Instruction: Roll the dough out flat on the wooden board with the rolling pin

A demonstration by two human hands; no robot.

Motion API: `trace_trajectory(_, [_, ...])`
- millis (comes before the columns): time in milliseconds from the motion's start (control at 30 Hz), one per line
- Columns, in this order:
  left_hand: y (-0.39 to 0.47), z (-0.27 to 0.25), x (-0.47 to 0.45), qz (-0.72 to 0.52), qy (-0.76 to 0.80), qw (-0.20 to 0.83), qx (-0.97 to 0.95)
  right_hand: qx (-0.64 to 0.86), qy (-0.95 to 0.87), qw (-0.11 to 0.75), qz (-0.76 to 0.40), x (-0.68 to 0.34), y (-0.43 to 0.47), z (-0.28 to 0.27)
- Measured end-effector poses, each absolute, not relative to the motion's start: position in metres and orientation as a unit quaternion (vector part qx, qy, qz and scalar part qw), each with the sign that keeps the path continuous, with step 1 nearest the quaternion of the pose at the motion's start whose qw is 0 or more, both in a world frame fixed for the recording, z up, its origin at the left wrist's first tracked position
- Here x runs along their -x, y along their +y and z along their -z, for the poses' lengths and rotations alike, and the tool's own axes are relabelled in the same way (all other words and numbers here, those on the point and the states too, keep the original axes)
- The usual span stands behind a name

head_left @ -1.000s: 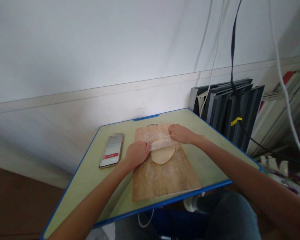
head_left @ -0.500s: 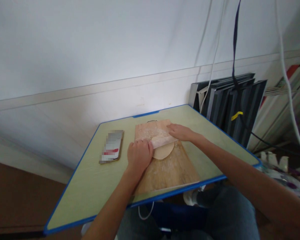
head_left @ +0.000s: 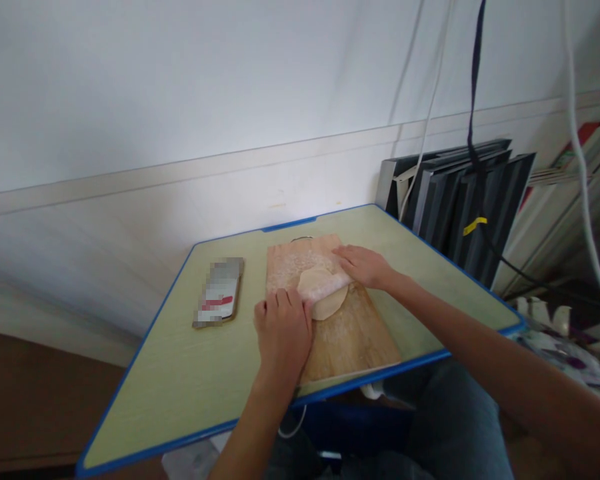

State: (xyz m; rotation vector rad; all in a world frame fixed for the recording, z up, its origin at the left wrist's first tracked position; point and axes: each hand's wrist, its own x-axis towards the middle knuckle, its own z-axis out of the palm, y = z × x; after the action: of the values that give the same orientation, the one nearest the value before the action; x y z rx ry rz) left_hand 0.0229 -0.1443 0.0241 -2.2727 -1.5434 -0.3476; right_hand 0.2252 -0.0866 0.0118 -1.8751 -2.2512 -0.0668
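A floured rolling pin (head_left: pixel 326 287) lies slantwise across a flat round of dough (head_left: pixel 331 307), which shows both above and below it. My left hand (head_left: pixel 283 327) is closed over the pin's left end, fingers curled. On the pin's right end rests my right hand (head_left: pixel 364 264), its fingers bent around it and partly hiding it. Under the dough is a wooden cutting board (head_left: pixel 353 350), dusted with flour mostly on its far half.
The board lies on a pale green table (head_left: pixel 170 387) with a blue rim. A phone (head_left: pixel 220 293), partly pixelated, lies left of the board. Dark folded panels (head_left: pixel 455 207) lean against the wall at right, with a black strap (head_left: pixel 473 133) hanging before them.
The left hand has come slightly nearer to me, and the rolling pin now slants more steeply. More dough shows on its far side. Both hands keep hold of the pin.
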Motion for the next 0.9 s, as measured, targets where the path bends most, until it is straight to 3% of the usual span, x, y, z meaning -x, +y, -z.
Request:
trace_trajectory(267, [-0.155,-0.019,-0.024,0.142,-0.544,0.206,0.801,0.651,-0.749,0.122,-0.012,-0.224,-0.092,-0.014])
trace_trajectory(667, [-0.139,-0.032,-0.024,0.103,-0.556,0.166,0.808,0.601,-0.798,0.039,-0.016,-0.222,-0.053,-0.017])
trace_trajectory(900, [-0.139,-0.036,-0.026,0.099,-0.565,0.158,0.804,0.596,-0.802,0.037,0.010,-0.226,-0.053,-0.011])
